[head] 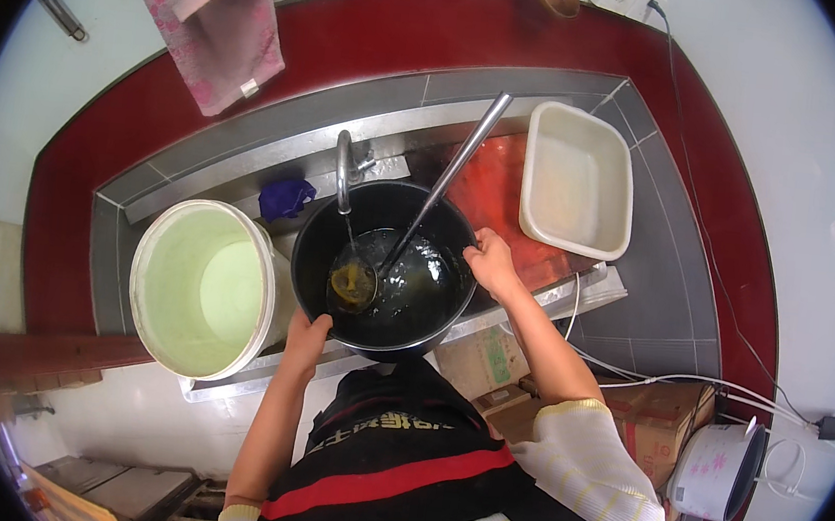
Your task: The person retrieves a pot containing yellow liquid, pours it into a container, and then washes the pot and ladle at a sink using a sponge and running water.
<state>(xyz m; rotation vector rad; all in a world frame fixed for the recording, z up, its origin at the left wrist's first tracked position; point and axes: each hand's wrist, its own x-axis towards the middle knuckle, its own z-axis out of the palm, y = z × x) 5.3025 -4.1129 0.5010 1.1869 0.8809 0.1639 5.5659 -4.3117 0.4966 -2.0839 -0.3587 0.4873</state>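
Observation:
Both of my hands grip the rim of a large black pot (395, 338) at the metal sink. My left hand (307, 336) holds its near left edge, and my right hand (491, 261) holds the right edge. Water runs from the curved metal faucet (344, 170) into the pot, where liquid covers the bottom. A long-handled metal ladle (465, 152) leans inside against the far right rim. Its bowl is under the stream, and something yellowish shows there; I cannot tell what.
A tall whitish bucket (262, 306) stands left of the pot. Right of it, a cream plastic basin (628, 205) sits on a reddish board (481, 184). A purple cloth (285, 199) lies behind. White cables (647, 378) run past cardboard boxes (646, 426) and a rice cooker (706, 477) at lower right.

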